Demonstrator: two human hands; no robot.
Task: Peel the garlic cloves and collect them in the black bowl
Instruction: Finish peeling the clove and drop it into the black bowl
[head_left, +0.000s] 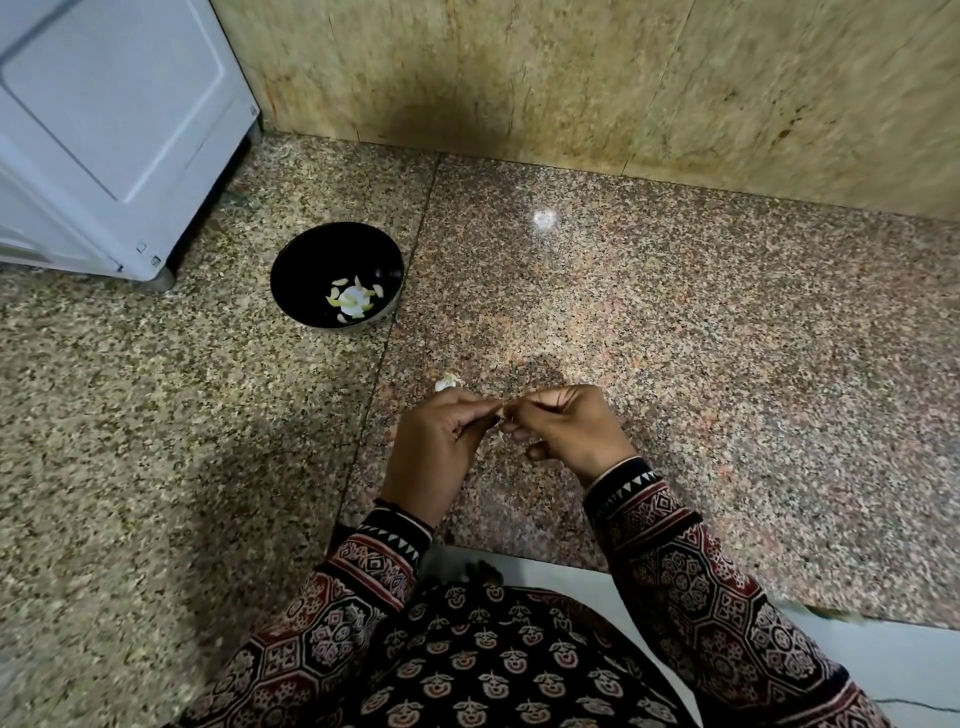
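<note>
Garlic clove (502, 414) pinched in both grips, your left hand (441, 441) and right hand (566, 431); black bowl (311, 254) upper left, left hand nearer.

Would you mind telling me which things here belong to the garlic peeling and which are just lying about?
Job in hand: black bowl; peeled cloves inside it; clove pinched between left hand and right hand; garlic piece on the counter.

Just there: white appliance; stone wall.

Left hand (439, 436), right hand (569, 431), fingers (524, 408) curled.
</note>
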